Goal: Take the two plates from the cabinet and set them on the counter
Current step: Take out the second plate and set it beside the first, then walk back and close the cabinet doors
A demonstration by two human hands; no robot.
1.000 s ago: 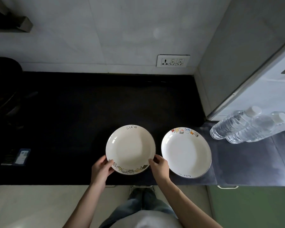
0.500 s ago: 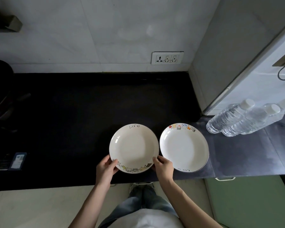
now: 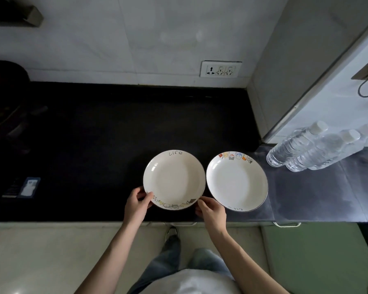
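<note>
Two white plates lie side by side on the black counter (image 3: pixel 94 134) near its front edge. The left plate (image 3: pixel 174 179) has "life" written at its far rim and small pictures along its near rim. My left hand (image 3: pixel 137 205) grips its near-left rim, thumb on top. My right hand (image 3: pixel 210 212) has its fingertips at the plate's near-right rim; whether they still grip it I cannot tell. The right plate (image 3: pixel 237 181) lies flat, its rim almost touching the left plate, with no hand on it.
Three clear water bottles (image 3: pixel 314 148) lie at the right on a grey counter section. A wall socket (image 3: pixel 220 68) sits behind. A small card or packet (image 3: pixel 28 187) lies at the left. Dark cookware (image 3: pixel 4 98) stands at far left. Cabinet handles (image 3: pixel 287 224) show below the edge.
Both hands have stayed on the left plate's near rim. The plate has shifted slightly toward the right plate, and the camera view has moved a little.
</note>
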